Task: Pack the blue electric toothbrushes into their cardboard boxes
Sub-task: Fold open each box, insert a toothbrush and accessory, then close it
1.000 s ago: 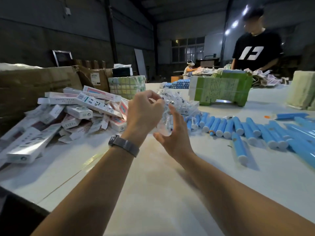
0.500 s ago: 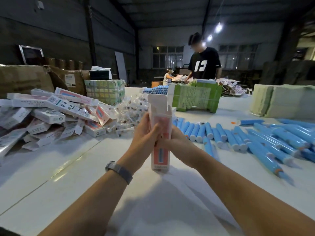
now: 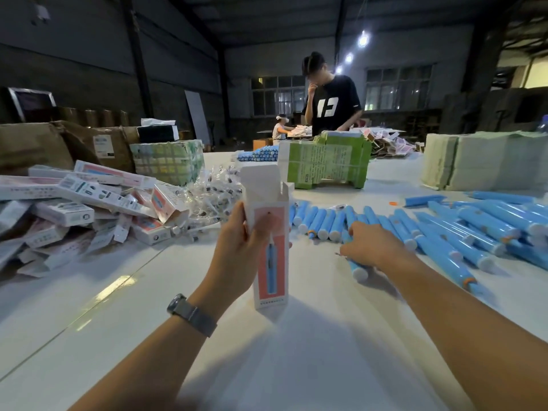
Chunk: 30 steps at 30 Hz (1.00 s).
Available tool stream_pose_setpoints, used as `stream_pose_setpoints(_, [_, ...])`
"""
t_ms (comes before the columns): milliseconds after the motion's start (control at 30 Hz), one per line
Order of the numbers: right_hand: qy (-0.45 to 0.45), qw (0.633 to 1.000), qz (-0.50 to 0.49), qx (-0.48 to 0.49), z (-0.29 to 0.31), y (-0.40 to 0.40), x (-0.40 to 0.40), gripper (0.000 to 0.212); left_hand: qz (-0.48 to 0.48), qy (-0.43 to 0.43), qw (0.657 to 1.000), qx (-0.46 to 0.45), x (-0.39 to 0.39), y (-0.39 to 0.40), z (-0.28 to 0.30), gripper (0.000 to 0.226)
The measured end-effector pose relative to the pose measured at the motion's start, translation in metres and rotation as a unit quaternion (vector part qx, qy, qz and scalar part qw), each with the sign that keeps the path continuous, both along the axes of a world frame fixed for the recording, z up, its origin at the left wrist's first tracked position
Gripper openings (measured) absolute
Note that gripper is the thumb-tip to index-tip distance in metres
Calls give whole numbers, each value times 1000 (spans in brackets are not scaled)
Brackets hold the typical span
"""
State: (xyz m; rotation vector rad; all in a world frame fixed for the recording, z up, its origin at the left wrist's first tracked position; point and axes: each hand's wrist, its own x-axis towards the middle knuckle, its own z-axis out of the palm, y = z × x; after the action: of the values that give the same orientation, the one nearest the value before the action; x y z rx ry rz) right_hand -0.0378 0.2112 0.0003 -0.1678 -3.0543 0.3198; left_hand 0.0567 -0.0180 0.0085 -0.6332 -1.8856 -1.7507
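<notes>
Tall white-and-pink cardboard box (image 3: 271, 250) upright on white table (image 3: 296, 366), top flap open, left hand (image 3: 237, 247) wrapped around it. Right hand (image 3: 375, 247) fingers curled onto blue cylindrical toothbrush (image 3: 357, 269) lying just beside the box; row of loose blue toothbrushes (image 3: 444, 232) beyond.

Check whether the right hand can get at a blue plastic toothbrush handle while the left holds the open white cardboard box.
Probably yes: the right hand already rests on a blue toothbrush handle lying loose on the white table, nothing covering it.
</notes>
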Motion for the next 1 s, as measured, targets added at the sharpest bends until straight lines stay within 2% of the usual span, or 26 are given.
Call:
stream_pose_setpoints(167, [7, 999, 15, -38, 4, -1, -2, 54, -31, -30, 999, 25, 3, 0, -2, 33])
stream_pose_setpoints(233, [43, 993, 10, -108, 11, -4, 1, 54, -35, -54, 998, 25, 4, -1, -6, 35])
stream_pose_setpoints(300, [102, 969, 15, -224, 22, -10, 5, 54, -34, -76, 996, 12, 3, -3, -11, 34])
stream_pose_setpoints(367, [179, 923, 48, -338, 35, -18, 11, 50, -46, -92, 995, 6, 2, -6, -13, 35])
stream_pose_setpoints(467, [266, 813, 114, -505, 59, -32, 26, 42, -82, -108, 991, 8, 2, -9, -15, 36])
stream_pose_setpoints(533, [274, 735, 153, -601, 76, -41, 38, 40, -94, -108, 990, 2, 2, -9, -15, 36])
stream_pose_setpoints(633, [263, 637, 209, -694, 97, -53, 55, 33, -108, -112, 988, 10, 2, -9, -16, 37])
stream_pose_setpoints(700, [249, 583, 244, -734, 103, -60, 64, 34, -115, -114, 987, 20, 3, -8, -16, 36])
stream_pose_setpoints(733, [245, 571, 259, -740, 104, -63, 68, 37, -117, -113, 986, 25, 4, -8, -16, 35])
stream_pose_setpoints(767, [248, 573, 272, -732, 105, -66, 71, 40, -117, -112, 986, 28, 4, -7, -16, 34])
stream_pose_setpoints(867, [289, 613, 300, -671, 104, -73, 79, 42, -101, -113, 988, 19, 5, -7, -16, 35])
stream_pose_setpoints(1000, [360, 638, 323, -599, 109, -74, 84, 47, -83, -109, 990, 13, 6, -6, -16, 35])
